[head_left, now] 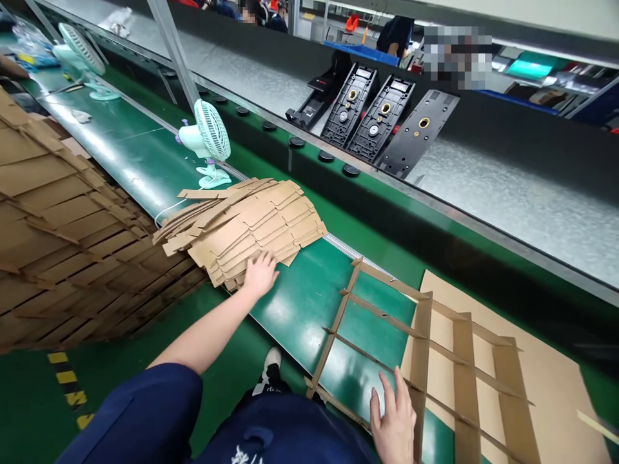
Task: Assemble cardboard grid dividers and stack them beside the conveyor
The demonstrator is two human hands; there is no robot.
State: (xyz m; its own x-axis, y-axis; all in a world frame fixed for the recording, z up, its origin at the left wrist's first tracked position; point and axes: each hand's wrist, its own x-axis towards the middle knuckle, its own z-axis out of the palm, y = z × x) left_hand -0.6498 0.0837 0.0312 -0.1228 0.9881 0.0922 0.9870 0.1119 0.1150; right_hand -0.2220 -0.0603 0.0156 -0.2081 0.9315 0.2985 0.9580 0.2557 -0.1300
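Observation:
My left hand reaches out to the near edge of a fanned stack of slotted cardboard strips. Its fingers are stretched out over the lowest strips, and no strip is visibly lifted. My right hand is open, thumb and fingers apart, beside an assembled cardboard divider grid. Whether it touches the grid's near strips I cannot tell. The grid stands on the green bench top, its right part over a flat cardboard sheet.
A mint-green fan stands behind the stack, with another fan farther left. Piled cardboard dividers rise at the left. Several black plastic parts lie on the conveyor beyond the bench. People are in the background.

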